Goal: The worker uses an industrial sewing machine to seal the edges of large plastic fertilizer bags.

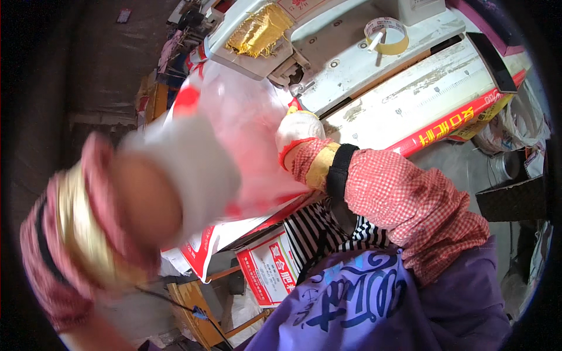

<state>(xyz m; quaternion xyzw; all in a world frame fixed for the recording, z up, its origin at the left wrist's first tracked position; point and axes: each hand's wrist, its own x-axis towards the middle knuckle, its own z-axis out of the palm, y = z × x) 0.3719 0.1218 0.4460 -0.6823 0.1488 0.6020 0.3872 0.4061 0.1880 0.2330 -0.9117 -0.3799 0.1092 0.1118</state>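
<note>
Red-and-white plastic sheeting, smeared by motion, slants with its long axis from the upper left, beside the white sewing machine's blocky head, down toward the wearer's lap; its upper end points at the machine. It lies between the two hands, under the left and against the right. The left hand, in a white knit glove, covers the sheeting's lower left; it is too blurred to tell whether its fingers are spread or pinching. The right hand, gloved in white with a red cuff, sits at the sheeting's right edge near the head, its fingers bunched; whether they pinch anything cannot be told. The head, bearing a gold woven patch, overhangs the top end. Beyond the right hand lie a pale yellow tape roll and a long white panel. Below, a red-and-white printed sack stands near a wooden frame.
</note>
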